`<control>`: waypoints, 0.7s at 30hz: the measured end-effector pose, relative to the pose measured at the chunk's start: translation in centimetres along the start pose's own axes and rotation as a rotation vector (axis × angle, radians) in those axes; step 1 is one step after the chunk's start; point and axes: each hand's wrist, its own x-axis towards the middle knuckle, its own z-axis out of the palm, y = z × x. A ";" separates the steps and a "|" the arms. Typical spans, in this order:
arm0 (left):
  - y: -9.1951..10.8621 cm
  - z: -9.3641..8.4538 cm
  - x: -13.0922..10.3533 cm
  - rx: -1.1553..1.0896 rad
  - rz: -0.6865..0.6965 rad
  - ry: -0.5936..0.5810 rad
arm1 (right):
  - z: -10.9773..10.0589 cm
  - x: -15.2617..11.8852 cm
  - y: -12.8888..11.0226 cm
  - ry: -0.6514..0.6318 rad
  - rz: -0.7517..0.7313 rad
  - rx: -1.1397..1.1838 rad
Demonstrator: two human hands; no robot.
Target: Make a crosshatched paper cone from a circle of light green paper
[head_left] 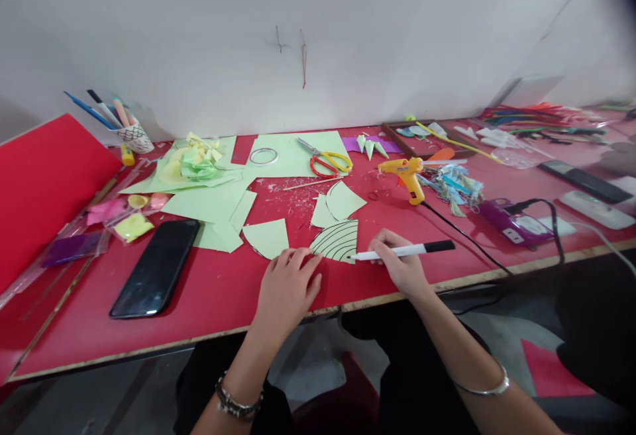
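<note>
My right hand (399, 265) grips a white marker (397, 251) with a black end. The marker's tip is at the right corner of a pale green paper fan piece (338, 240) covered in curved black lines. My left hand (292, 277) lies with its fingers stretched out at the left corner of that piece, holding nothing. Just beyond these fingers is a plain green paper wedge (268, 238) with a dark line along its curved edge. Further back, more cut green pieces (346, 200) overlap, one with a drawn curve.
A black phone (156, 268) lies left of my hands. Scissors (328, 159) rest on green sheets at the back. To the right are a yellow glue gun (406, 177) with its cord, tassels (452, 187) and a purple power box (517, 223). A pen cup (134, 136) stands back left.
</note>
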 end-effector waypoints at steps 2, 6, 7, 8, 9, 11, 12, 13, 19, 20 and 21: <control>0.0 0.0 0.0 0.000 -0.003 -0.004 | 0.0 0.1 0.1 -0.074 0.004 -0.020; 0.0 0.0 -0.1 -0.005 0.000 -0.003 | 0.1 0.2 0.3 -0.101 0.037 -0.038; 0.0 0.0 -0.1 -0.006 0.001 -0.002 | 0.1 0.2 0.3 -0.103 0.046 -0.044; 0.0 0.0 -0.1 -0.006 0.000 -0.003 | 0.2 0.2 0.2 -0.104 0.051 -0.051; 0.0 0.0 -0.1 -0.007 -0.001 -0.005 | 0.2 0.2 0.2 -0.099 0.051 -0.060; 0.0 0.0 0.0 -0.006 -0.004 -0.013 | 0.2 0.2 -0.1 -0.077 0.039 -0.077; 0.0 -0.1 0.0 -0.006 -0.007 -0.016 | 0.3 0.2 -0.2 -0.061 0.033 -0.081; 0.1 -0.1 0.0 -0.006 -0.010 -0.019 | 0.3 0.2 -0.2 -0.042 0.030 -0.083; 0.1 0.0 0.1 -0.009 -0.011 -0.014 | 0.4 0.2 0.0 0.111 0.026 -0.077; 0.0 0.0 0.1 -0.006 -0.010 -0.010 | 0.4 0.2 0.1 0.128 0.025 -0.073; 0.0 0.0 0.1 -0.004 -0.009 -0.006 | 0.4 0.2 0.1 0.141 0.025 -0.068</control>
